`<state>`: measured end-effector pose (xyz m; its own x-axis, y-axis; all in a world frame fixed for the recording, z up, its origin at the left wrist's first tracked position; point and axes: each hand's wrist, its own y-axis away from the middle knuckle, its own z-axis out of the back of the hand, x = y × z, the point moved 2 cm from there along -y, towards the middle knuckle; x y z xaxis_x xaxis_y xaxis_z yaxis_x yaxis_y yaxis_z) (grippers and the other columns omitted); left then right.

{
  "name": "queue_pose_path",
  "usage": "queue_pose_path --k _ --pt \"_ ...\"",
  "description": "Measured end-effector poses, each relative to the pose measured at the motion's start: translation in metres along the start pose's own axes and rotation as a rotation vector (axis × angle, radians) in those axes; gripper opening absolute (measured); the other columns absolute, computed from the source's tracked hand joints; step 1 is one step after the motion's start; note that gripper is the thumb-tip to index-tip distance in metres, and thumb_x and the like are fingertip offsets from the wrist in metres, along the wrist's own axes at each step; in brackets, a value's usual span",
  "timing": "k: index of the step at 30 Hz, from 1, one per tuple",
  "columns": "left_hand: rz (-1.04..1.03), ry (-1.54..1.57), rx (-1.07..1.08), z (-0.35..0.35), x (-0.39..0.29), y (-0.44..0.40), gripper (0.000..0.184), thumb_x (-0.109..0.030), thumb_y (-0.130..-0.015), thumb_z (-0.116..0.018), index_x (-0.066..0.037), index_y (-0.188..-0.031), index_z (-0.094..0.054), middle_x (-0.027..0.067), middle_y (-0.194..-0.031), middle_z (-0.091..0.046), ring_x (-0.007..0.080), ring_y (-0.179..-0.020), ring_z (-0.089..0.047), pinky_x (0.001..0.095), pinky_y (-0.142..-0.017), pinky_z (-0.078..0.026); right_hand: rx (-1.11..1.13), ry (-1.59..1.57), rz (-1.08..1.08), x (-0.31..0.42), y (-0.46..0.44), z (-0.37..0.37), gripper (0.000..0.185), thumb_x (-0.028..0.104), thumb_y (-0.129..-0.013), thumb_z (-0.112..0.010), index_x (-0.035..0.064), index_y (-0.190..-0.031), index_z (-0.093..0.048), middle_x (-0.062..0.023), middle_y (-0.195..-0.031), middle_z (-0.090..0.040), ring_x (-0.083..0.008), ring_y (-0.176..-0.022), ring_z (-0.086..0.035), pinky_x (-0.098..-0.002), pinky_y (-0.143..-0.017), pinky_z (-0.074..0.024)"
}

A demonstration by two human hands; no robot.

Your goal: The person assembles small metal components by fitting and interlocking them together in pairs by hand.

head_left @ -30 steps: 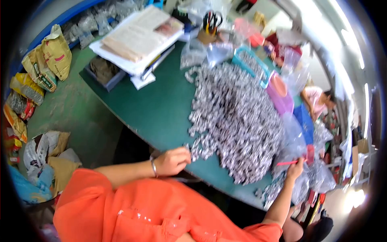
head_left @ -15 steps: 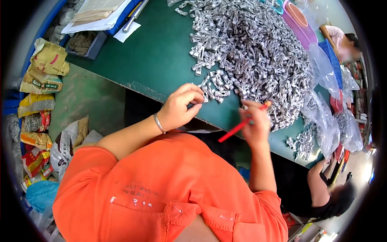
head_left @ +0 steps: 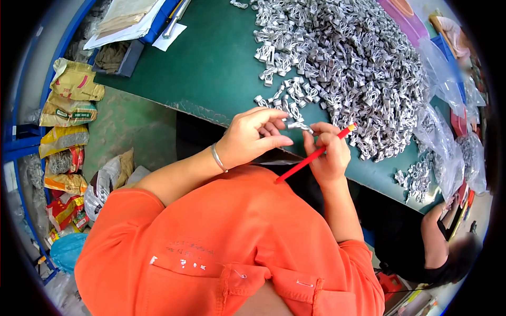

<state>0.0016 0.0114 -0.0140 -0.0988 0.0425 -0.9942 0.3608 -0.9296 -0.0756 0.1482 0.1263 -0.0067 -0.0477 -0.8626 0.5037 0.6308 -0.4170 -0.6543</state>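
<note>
A big heap of small silvery metal pieces (head_left: 363, 73) covers the right part of the green table (head_left: 211, 63). My left hand (head_left: 256, 131), a metal bangle on its wrist, is at the table's near edge with its fingers apart and nothing visible between them. Facing it, my right hand (head_left: 328, 152) holds a red stick (head_left: 300, 167) with a yellowish tip, slanting across the palm. Thumb and fingertips of that hand also pinch one metal piece (head_left: 299, 126) in the gap between the hands. A few loose pieces (head_left: 290, 95) lie just beyond.
Papers (head_left: 124, 21) and a grey box with cloth (head_left: 125, 59) are at the table's far left. Filled sacks (head_left: 71, 110) stand on the floor at left. Plastic bags (head_left: 440, 142) and a small pile (head_left: 419, 179) lie at right. Two other people are at the right side.
The view has tilted down to the near edge. My right hand came in from the far right with the red stick and now also pinches a metal piece. My left hand's fingers have spread.
</note>
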Motion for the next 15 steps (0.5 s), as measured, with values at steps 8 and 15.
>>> queue_pose_path --k 8,15 --pt "-0.061 -0.074 -0.027 0.004 -0.003 0.005 0.019 0.002 -0.076 -0.071 0.003 -0.094 -0.065 0.0048 -0.086 -0.061 0.007 -0.068 -0.059 0.0193 -0.062 -0.05 -0.033 -0.817 -0.675 0.009 0.026 -0.006 0.02 -0.003 -0.085 -0.06 0.0033 -0.088 -0.042 -0.0172 -0.097 -0.061 -0.0141 -0.074 -0.063 -0.0246 -0.061 -0.0516" --pt "0.0 0.084 0.008 0.001 -0.002 0.01 0.026 0.006 -0.078 -0.069 0.005 -0.102 -0.059 0.0079 -0.086 -0.065 0.0096 -0.074 -0.063 0.0213 -0.066 -0.052 -0.008 -1.075 -0.83 0.012 0.03 -0.01 0.02 -0.005 -0.087 -0.057 0.0049 -0.089 -0.039 -0.0157 -0.092 -0.061 -0.0149 -0.071 -0.063 -0.0224 -0.059 -0.0517"
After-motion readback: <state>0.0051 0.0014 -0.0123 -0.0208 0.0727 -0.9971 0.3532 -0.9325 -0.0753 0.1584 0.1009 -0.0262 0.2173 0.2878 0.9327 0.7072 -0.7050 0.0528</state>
